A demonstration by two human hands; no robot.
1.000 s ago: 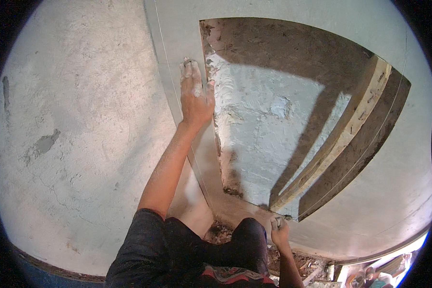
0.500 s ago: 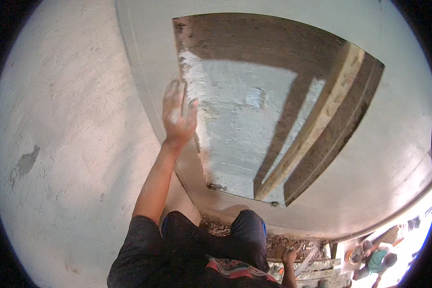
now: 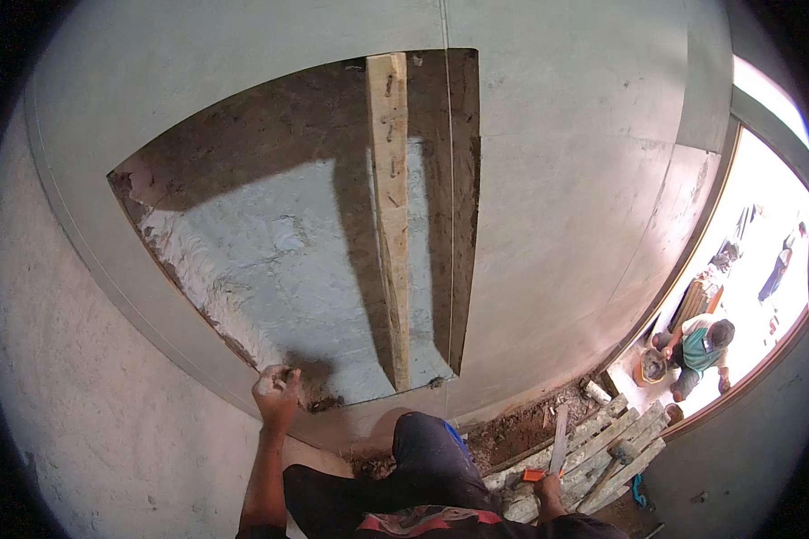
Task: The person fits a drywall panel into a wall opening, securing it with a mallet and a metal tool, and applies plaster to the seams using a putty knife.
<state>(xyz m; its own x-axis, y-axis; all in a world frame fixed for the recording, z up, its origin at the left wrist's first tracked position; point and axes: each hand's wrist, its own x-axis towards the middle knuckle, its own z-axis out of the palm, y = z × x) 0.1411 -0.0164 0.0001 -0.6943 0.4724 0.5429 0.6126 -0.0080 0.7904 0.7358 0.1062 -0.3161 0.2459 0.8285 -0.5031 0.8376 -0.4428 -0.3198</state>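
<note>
At the lower left edge of a recess (image 3: 288,256) in the grey wall, my left hand (image 3: 277,395) has its fingers curled in. Whether something small is pinched in them cannot be made out. Low on the right, my right hand (image 3: 548,490) grips what looks like a hand saw (image 3: 560,440), with an orange handle and a long, straight grey blade pointing away from me. A wooden batten (image 3: 389,207) with several bent nails stands upright across the recess. Rough pale plaster lines the left side of the recess.
Weathered planks (image 3: 602,449) lie at lower right, with a hammer-like tool (image 3: 616,458) on top. Rubble (image 3: 539,422) runs along the wall's foot. A thin string (image 3: 449,225) hangs down the wall. Beyond a bright doorway, another person (image 3: 703,350) crouches by a bucket (image 3: 652,366).
My view has swung to the right. My left hand has dropped from midway up the recess's left edge to its lower corner, its fingers now curled. The saw shows more fully.
</note>
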